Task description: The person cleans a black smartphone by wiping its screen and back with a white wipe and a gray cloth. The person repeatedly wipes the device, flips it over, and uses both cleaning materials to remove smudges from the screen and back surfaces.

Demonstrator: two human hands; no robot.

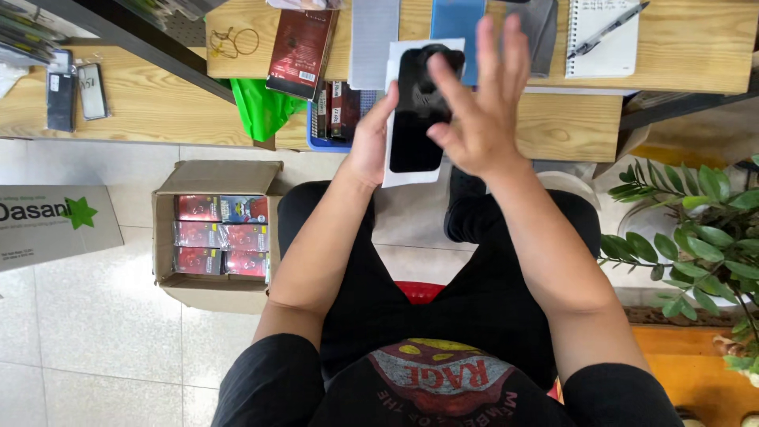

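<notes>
Two hands | left hand [370,142] grip grasping black phone [419,111] | right hand [478,103] released, fingers spread.

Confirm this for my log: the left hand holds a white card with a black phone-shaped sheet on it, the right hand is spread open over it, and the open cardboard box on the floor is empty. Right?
Not quite. In the head view the open cardboard box on the floor is not empty: it holds rows of red packets. The rest stands: the left hand holds the white card with the black sheet, and the right hand is spread open over it.
</notes>
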